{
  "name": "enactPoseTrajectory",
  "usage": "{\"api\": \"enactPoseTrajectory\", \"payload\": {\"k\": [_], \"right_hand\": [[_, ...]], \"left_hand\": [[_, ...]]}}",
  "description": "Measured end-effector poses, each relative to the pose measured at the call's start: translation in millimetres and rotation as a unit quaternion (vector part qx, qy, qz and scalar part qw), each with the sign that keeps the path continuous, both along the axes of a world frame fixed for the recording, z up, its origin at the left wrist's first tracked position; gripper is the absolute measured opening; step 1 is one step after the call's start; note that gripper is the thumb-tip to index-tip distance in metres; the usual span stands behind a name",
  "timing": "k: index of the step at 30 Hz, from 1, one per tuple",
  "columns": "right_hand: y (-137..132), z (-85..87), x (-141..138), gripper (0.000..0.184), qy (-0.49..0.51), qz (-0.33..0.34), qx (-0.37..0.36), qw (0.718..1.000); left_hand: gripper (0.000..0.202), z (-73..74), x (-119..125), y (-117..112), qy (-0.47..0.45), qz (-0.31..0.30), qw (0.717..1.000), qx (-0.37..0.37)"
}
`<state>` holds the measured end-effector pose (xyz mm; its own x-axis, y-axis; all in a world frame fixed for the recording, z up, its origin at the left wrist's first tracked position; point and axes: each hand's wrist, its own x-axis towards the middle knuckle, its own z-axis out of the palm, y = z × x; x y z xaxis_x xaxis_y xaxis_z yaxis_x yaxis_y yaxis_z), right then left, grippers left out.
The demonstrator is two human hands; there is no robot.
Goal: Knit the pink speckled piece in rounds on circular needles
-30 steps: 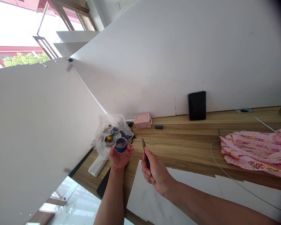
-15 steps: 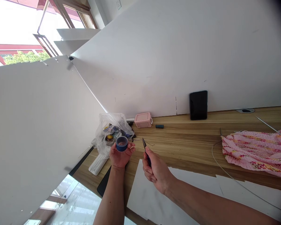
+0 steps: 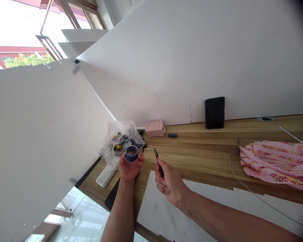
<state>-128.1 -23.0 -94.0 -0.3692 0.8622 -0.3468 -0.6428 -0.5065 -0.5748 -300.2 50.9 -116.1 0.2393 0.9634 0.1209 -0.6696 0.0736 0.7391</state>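
My left hand (image 3: 129, 168) is closed round a small blue round container (image 3: 131, 153) and holds it up, mouth toward me, in front of a clear plastic bag (image 3: 118, 139) of small items. My right hand (image 3: 168, 183) is closed on a thin pair of pliers (image 3: 158, 162) with a dark handle, its pointed metal tip aimed up and left, a short way right of the container. A thin dark thread (image 3: 159, 154) lies on the wooden desk (image 3: 204, 158) just behind the tool's tip.
A pink box (image 3: 154, 128), a small dark spool (image 3: 172, 135) and a black phone (image 3: 214, 112) stand by the white partition (image 3: 192, 60). Pink knitting (image 3: 275, 161) with a metal needle (image 3: 291, 135) lies at right. White sheets (image 3: 161, 208) lie under my right arm.
Both hands have stayed almost still. The view has shifted slightly, and the pliers' tip has tilted a little toward the container.
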Motion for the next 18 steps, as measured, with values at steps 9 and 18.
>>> {"api": "enactPoseTrajectory", "payload": {"k": [9,18], "right_hand": [[3,-4.5,-1,0.04,-0.013,-0.015,0.011,1.0],[11,-4.1,4,0.049,-0.097,-0.123,0.063,0.986]], "left_hand": [[0.034,-0.6,0,1,-0.004,-0.009,1.0,0.014],[0.03,-5.9,5,-1,0.084,-0.075,0.993,-0.024]]}}
